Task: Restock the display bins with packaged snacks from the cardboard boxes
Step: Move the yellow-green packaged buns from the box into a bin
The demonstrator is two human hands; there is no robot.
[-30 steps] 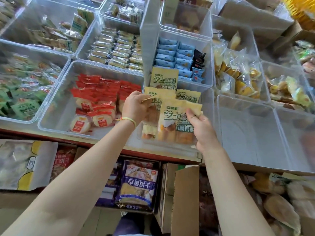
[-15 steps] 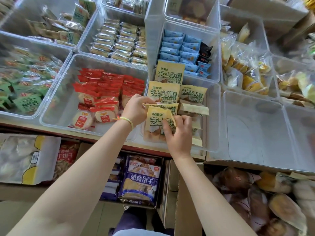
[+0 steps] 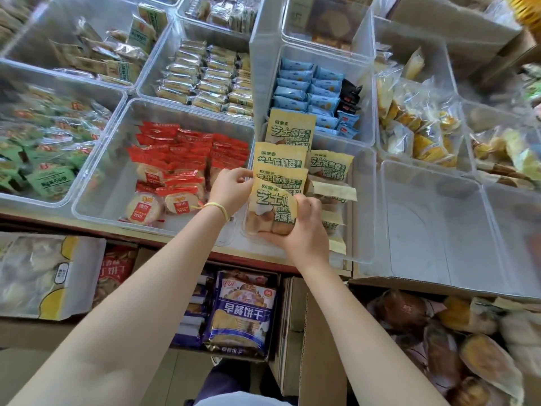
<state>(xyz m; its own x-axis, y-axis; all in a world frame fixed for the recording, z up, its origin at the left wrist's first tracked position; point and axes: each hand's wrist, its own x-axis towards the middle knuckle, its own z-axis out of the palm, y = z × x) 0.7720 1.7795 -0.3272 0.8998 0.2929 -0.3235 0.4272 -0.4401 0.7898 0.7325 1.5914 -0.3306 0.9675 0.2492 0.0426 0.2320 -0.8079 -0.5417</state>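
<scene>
Packet [image 3: 270, 210] is sitting clamped in my right hand [image 3: 304, 230], left hand [image 3: 231, 187] pinching the row at 12 o'clock; I'm seating it upright, label forward.

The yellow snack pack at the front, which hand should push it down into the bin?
Probably the right hand: it already grips the yellow snack pack round its lower end. The left hand only pinches the top edges, steadying the row.

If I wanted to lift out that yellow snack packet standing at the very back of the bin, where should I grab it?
Pinch the flat top edge of the rearmost yellow packet from above. It stands upright above the row, top free, while its lower half is hidden behind the next packets.
</scene>
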